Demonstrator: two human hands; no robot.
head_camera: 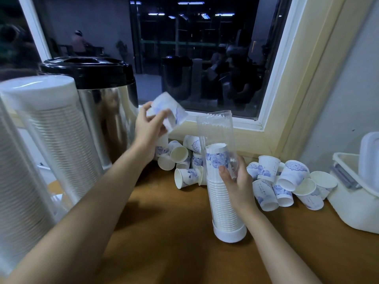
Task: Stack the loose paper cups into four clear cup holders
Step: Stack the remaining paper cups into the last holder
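Steadying the tall clear plastic cup holder (215, 128) on the brown wooden worktop (164, 232), right grip (235, 183) wraps it; left grip (149, 128), holding blue-patterned white paper cups (166, 111) near its open top, should centre them rim-down before release.

Wood counter (174, 238); clear holder (229, 234) stands upright mid-counter; cup pile (184, 160) behind-left of holder, by the sill; second pile (287, 181) just right of holder; steel urn (106, 111) left of holder; full holders (61, 136) further left; white bin (352, 214) far right.
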